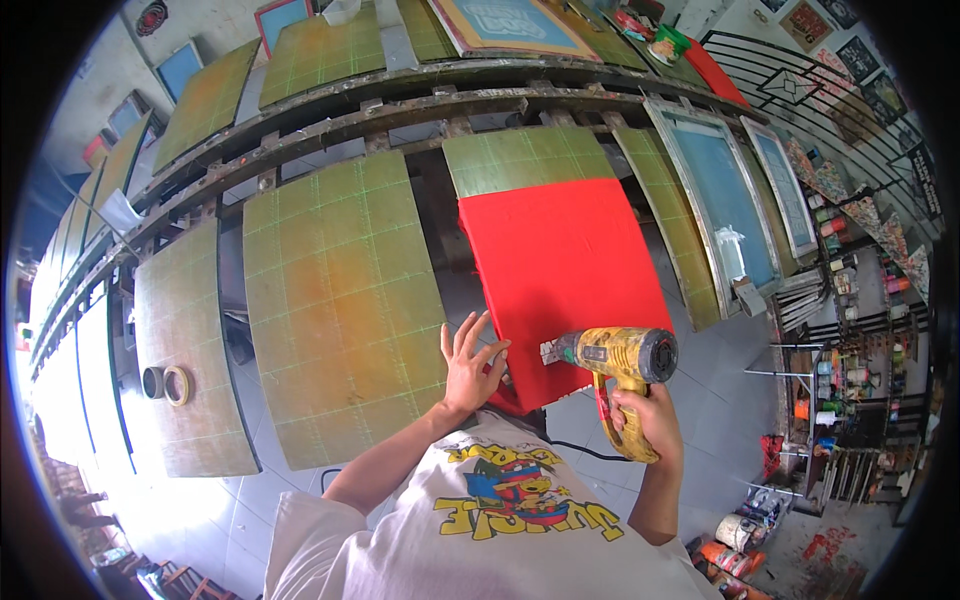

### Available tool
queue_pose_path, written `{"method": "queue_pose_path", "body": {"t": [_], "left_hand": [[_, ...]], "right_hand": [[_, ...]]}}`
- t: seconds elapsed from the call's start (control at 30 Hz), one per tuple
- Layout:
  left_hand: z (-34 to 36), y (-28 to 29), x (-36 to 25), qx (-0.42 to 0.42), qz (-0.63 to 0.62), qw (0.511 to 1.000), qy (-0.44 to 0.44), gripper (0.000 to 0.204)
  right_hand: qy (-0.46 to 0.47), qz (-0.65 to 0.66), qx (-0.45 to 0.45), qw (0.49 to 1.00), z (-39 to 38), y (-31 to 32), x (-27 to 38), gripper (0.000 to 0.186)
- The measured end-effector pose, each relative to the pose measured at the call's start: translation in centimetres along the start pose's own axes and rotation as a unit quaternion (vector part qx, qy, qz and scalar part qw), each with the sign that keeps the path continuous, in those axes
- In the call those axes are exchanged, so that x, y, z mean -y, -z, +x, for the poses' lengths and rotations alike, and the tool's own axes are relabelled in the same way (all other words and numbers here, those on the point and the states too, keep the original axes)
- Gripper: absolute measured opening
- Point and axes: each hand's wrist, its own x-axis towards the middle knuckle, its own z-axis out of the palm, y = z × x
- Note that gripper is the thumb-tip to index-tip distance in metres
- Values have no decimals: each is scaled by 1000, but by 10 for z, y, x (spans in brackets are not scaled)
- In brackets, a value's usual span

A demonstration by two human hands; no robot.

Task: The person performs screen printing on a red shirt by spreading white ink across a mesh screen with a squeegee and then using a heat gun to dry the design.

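Note:
A red fabric piece, perhaps a T-shirt, is stretched over a green gridded board in front of me. My right hand grips the handle of a worn yellow heat gun above the fabric's near right part. Its nozzle points left, toward a small white print that it partly covers. My left hand is at the fabric's near left edge, fingers spread. Its thumb and forefinger come close to that edge; whether they touch it I cannot tell.
Bare green boards line the bench to the left; one bears tape rolls. Blue-meshed screen frames lean at the right. A dark metal rail runs behind. Shelves with paint pots stand far right. A black cord hangs near me.

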Motion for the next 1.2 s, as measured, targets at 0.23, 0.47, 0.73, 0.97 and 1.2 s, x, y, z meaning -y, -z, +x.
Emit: {"method": "queue_pose_path", "body": {"t": [0.23, 0.47, 0.73, 0.97, 1.2], "left_hand": [[0, 0, -2, -10, 17, 1000, 1, 22], [-1, -3, 1, -8, 30, 1000, 5, 20], [-2, -4, 2, -27, 34, 999, 6, 21], [-5, -3, 1, -45, 33, 998, 9, 23], [-3, -4, 0, -58, 27, 998, 13, 28]], "right_hand": [[34, -3, -45, 998, 4, 7, -11, 14], [33, -28, -45, 998, -1, 22, -17, 12], [31, -17, -4, 999, -6, 20, -14, 13], [13, -27, 14, 999, -15, 18, -17, 17], [35, -9, 53, 998, 4, 1, -21, 15]]}}
